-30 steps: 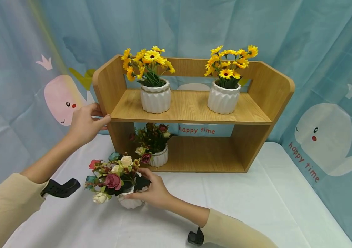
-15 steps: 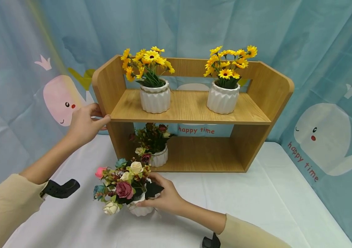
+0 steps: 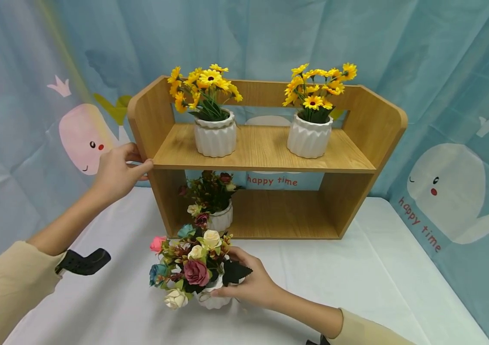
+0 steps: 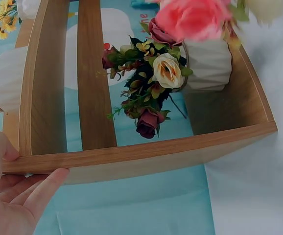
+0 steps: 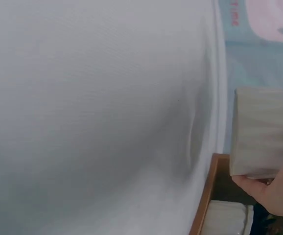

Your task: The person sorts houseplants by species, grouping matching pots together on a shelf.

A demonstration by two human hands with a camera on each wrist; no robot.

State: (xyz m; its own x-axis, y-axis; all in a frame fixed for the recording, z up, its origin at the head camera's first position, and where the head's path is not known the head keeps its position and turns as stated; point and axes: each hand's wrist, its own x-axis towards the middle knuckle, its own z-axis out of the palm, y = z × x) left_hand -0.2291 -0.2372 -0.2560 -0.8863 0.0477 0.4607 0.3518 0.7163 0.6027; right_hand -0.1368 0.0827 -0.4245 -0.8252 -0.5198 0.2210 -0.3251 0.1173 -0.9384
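In the head view, my left hand (image 3: 117, 175) grips the left side panel of a two-tier wooden shelf (image 3: 266, 168), thumb on one side and fingers on the other, as the left wrist view also shows. My right hand (image 3: 255, 282) holds a white fluted pot of artificial roses (image 3: 197, 273) in front of the shelf's lower left. Pink, blue, cream and mauve blooms hide part of this pot. In the right wrist view, the held pot (image 5: 264, 132) appears raised off the cloth. Behind it, a second pot of roses (image 3: 220, 218) stands on the lower tier, at the left.
On the upper tier stand two white pots of yellow daisies, one left (image 3: 215, 136) and one right (image 3: 310, 136). White cloth (image 3: 313, 278) covers the table. A blue printed curtain (image 3: 442, 96) hangs behind the shelf.
My right hand has carried the pot of roses to the right and nearer to me, away from the shelf's left corner. My left hand keeps its grip on the side panel.
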